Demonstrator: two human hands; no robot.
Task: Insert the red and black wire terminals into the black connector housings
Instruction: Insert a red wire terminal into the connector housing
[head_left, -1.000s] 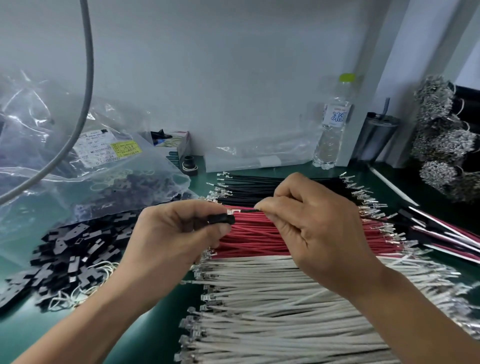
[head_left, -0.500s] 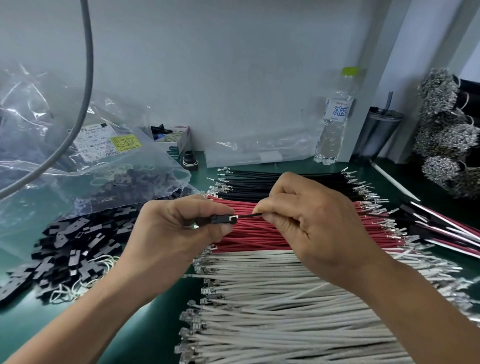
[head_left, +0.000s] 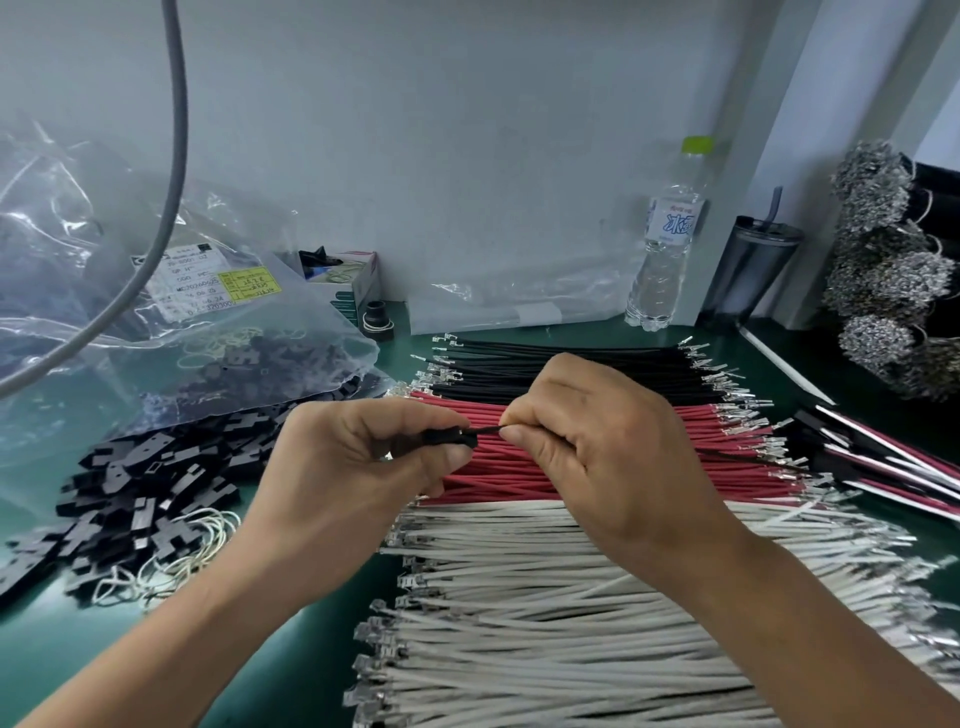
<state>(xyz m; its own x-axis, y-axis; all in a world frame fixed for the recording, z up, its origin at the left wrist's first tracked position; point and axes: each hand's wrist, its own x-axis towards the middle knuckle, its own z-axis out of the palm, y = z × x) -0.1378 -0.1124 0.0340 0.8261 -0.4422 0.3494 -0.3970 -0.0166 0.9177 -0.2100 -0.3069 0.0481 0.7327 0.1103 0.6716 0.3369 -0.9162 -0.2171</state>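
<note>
My left hand (head_left: 358, 467) pinches a small black connector housing (head_left: 451, 437) between thumb and fingers. My right hand (head_left: 597, 447) pinches a thin black wire (head_left: 488, 429) whose end sits in the housing's right side; the terminal is out of sight. The wire's free tail trails out to the right, ending in a metal terminal (head_left: 779, 461). Under both hands lie flat rows of black wires (head_left: 519, 358), red wires (head_left: 498, 473) and white wires (head_left: 545, 597) on the green mat. A pile of loose black housings (head_left: 145, 499) lies at the left.
Clear plastic bags (head_left: 208, 322) of parts fill the left, with a grey cable (head_left: 174, 156) hanging in front. A water bottle (head_left: 667, 244) and dark tumbler (head_left: 750, 265) stand at the back right. Finished red-black-white assemblies (head_left: 883, 462) and bundled terminals (head_left: 883, 270) occupy the right.
The bare metal terminal seen at the housing's mouth half a second ago is no longer visible. My right hand has closed in toward the housing, so less wire shows between the hands.
</note>
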